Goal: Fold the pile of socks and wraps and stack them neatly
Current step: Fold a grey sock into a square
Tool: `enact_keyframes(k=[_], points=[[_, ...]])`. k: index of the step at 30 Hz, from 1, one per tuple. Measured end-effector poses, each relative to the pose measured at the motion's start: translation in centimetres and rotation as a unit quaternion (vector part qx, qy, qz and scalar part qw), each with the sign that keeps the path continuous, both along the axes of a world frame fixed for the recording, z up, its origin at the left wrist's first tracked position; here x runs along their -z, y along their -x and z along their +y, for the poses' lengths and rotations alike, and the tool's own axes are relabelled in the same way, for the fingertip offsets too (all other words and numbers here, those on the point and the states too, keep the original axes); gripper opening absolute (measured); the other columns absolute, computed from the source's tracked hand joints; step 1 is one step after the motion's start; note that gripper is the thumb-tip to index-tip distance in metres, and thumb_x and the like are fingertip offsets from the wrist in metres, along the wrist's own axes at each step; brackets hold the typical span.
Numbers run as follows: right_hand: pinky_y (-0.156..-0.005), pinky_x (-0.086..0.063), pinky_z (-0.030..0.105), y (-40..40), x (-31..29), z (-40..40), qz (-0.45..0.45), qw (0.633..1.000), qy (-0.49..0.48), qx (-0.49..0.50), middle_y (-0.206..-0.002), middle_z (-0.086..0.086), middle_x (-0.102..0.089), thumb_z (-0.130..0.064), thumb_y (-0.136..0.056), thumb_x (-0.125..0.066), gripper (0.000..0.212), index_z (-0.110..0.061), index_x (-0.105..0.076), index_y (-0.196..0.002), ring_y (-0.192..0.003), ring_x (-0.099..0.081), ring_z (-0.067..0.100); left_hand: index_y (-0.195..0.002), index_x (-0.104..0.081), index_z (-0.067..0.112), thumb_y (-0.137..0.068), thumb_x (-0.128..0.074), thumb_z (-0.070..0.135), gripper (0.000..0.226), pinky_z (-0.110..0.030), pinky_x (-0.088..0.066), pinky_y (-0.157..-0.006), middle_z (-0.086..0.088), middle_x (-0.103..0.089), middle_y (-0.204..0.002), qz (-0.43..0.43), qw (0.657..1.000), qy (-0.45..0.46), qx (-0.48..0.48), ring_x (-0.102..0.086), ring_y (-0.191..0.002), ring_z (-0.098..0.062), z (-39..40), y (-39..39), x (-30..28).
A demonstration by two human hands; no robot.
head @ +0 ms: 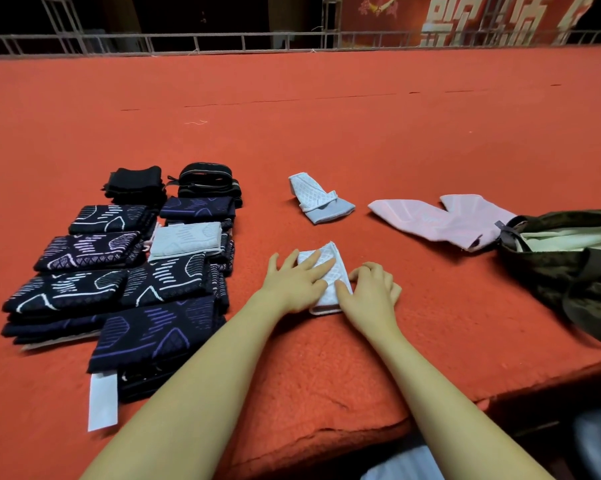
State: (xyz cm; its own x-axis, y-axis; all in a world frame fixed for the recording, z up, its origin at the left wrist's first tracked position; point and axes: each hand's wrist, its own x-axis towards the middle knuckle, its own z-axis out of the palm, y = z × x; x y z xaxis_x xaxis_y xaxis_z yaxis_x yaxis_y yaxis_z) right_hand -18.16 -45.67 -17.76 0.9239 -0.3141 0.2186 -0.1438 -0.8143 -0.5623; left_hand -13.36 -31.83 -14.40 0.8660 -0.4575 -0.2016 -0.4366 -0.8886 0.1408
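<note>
Left hand (301, 278) presses flat-fingered on the white sock (326, 277), right hand (370, 292) curled at its three-o'clock edge, grip unclear

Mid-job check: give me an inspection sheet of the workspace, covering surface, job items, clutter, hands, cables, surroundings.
Surface: red felt table cover, worn at its near edge.
Job's things: white sock under both hands; folded dark patterned stacks at left; grey-white sock and pink socks loose beyond.
Clutter: camouflage bag at right; white paper tag.
Grippers: left hand pressing flat; right hand curled on the sock's edge.
Cables: nothing seen.
Surroundings: metal railing, red banner.
</note>
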Motion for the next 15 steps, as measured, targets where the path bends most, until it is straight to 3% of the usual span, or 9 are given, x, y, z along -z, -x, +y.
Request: enact_keyframes(k=[4, 7, 11, 13, 15], points=[[-0.099, -0.013, 0.028, 0.1, -0.1, 0.0, -0.003, 1.000, -0.014, -0.026, -0.135, 0.004, -0.043, -0.032, -0.090, -0.056, 0.020, -0.014, -0.059, -0.099, -0.127, -0.033, 0.023, -0.151, -0.011, 0.037, -0.101, -0.022, 0.033, 0.051, -0.049, -0.003, -0.114, 0.007, -0.010, -0.160, -0.025, 1.000, 0.012, -0.003, -0.010, -0.145, -0.023, 0.0, 0.4, -0.5], [-0.093, -0.016, 0.025, 0.7, -0.5, 0.4, -0.049, 0.995, -0.065, -0.050, -0.129, 0.003, -0.048, -0.029, -0.088, -0.060, 0.018, -0.014, -0.059, -0.097, -0.123, -0.041, 0.020, -0.152, -0.011, 0.029, -0.102, -0.025, 0.031, 0.051, -0.042, -0.017, -0.107, 0.002, -0.027, -0.155, -0.076, 0.992, 0.104, -0.014, -0.030, -0.137, -0.021, 0.7, 1.4, -1.1], [-0.089, -0.028, 0.027, 2.3, -1.5, 2.5, -0.125, 0.974, -0.172, -0.084, -0.096, -0.009, -0.060, -0.049, -0.078, -0.045, 0.031, -0.022, -0.054, -0.090, -0.095, -0.057, 0.017, -0.152, -0.002, 0.033, -0.103, -0.026, 0.034, 0.054, -0.039, -0.017, -0.107, 0.003, 0.000, -0.160, -0.174, 0.977, 0.125, 0.012, -0.017, -0.142, -0.020, 2.8, 2.9, -2.5], [-0.084, -0.023, 0.012, 2.9, -2.1, 3.5, -0.141, 0.972, -0.167, -0.091, -0.085, -0.013, -0.060, -0.043, -0.083, -0.046, 0.019, -0.026, -0.052, -0.089, -0.091, -0.054, 0.024, -0.151, -0.006, 0.035, -0.104, -0.024, 0.036, 0.051, -0.038, -0.014, -0.109, 0.003, 0.006, -0.160, -0.204, 0.973, 0.111, 0.010, -0.011, -0.143, -0.022, 4.2, 3.3, -3.4], [-0.079, -0.022, 0.012, 3.4, -3.3, 4.4, -0.167, 0.969, -0.151, -0.099, -0.082, -0.019, -0.058, -0.035, -0.086, -0.049, 0.008, -0.030, -0.051, -0.091, -0.092, -0.047, 0.022, -0.151, -0.012, 0.035, -0.102, -0.016, 0.042, 0.050, -0.038, -0.012, -0.110, 0.003, 0.003, -0.160, -0.231, 0.969, 0.088, 0.012, -0.010, -0.144, -0.024, 5.8, 3.6, -4.3]])
